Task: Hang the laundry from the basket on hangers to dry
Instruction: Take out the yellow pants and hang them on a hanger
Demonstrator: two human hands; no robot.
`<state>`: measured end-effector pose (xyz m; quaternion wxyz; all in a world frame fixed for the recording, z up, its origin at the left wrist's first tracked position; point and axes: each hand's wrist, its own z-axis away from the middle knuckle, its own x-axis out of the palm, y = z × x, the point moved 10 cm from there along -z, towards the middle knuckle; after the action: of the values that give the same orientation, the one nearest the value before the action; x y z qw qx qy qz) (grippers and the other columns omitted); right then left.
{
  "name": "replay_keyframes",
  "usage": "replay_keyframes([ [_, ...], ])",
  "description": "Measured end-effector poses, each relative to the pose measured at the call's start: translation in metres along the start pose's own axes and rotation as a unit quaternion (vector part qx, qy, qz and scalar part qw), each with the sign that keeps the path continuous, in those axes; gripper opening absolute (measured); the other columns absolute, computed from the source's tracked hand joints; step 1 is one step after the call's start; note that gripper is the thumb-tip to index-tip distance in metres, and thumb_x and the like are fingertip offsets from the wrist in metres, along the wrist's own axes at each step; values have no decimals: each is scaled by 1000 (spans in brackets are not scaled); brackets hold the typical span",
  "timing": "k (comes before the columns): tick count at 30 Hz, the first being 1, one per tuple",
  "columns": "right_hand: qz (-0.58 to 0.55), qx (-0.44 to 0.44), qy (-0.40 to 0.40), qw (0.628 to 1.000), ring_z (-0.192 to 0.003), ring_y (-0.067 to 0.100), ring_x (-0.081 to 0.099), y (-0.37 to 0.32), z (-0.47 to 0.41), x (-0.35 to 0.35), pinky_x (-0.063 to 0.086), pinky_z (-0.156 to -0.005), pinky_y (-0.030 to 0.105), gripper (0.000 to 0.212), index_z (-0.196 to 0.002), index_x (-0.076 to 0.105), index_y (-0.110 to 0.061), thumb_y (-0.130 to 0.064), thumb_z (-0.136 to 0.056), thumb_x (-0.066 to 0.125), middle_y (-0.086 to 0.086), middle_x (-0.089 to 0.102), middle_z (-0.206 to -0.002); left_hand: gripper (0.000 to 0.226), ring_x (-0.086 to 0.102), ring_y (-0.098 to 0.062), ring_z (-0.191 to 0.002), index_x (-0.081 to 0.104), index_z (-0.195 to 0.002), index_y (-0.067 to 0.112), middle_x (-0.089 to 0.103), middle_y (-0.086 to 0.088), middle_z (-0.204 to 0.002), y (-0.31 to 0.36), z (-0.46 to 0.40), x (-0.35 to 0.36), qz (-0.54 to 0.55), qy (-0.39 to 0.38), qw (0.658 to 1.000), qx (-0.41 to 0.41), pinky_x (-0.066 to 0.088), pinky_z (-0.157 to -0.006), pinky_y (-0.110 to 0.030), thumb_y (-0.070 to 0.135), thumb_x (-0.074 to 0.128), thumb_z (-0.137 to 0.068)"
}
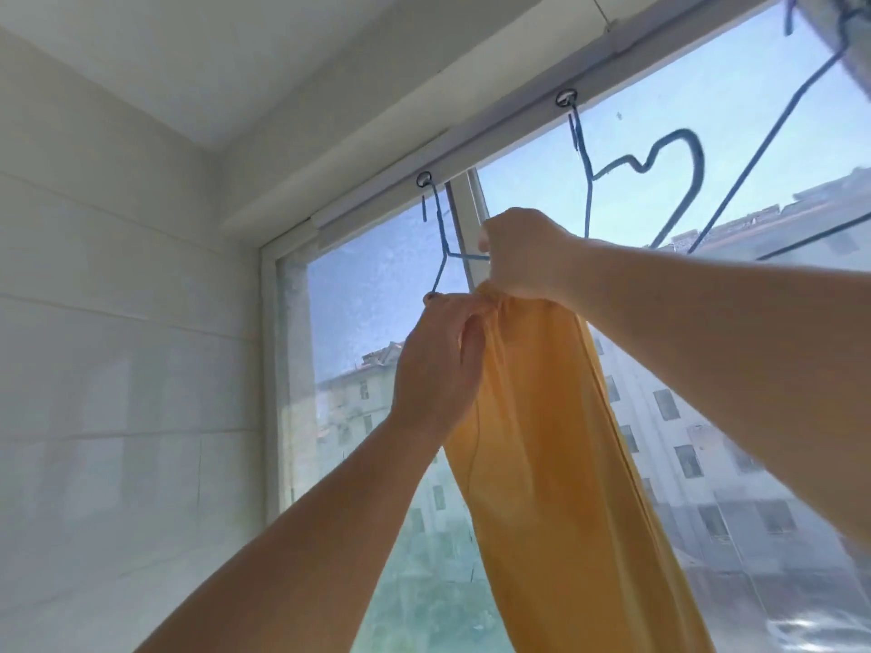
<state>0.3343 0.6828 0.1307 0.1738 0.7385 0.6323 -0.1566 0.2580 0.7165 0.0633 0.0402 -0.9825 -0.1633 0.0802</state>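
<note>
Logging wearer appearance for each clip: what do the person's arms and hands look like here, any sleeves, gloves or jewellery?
Both arms are bare along their whole visible length; no sleeve shows in the frame. The left hand and right hand wear no gloves, and no watch, bracelet or ring shows on the sides facing the camera. A fingertip at the top of the left hand looks dark, possibly nail polish, but it is too small to tell.

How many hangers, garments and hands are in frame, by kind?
Blue wire hangers: 3 (left hanger, middle hanger, right hanger)
Garments: 2 (yellow garment, grey garment on the right hanger)
Hands: 2 (left hand, right hand)
Total: 7
</note>
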Motion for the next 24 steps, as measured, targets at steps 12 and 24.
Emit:
replay_keyframes([
  [12,-102,71,105,987,-86,23,48,78,43,-26,34,-70,32,30,-101,48,-12,-39,-98,36,6,54,-95,33,53,-18,-109,51,-129,23,57,-2,-120,35,-88,49,-180,-124,966,138,40,-94,-30,16,41,-98],
  [24,-248,126,269,922,-58,7,43,110,132,-27,33,-50,31,32,-87,38,-15,-44,-91,52,-7,45,-64,31,57,-20,-99,59,-118,15,64,-6,-110,63,-95,42,-93,-36,987,122,40,-83,-28,29,38,-100],
])
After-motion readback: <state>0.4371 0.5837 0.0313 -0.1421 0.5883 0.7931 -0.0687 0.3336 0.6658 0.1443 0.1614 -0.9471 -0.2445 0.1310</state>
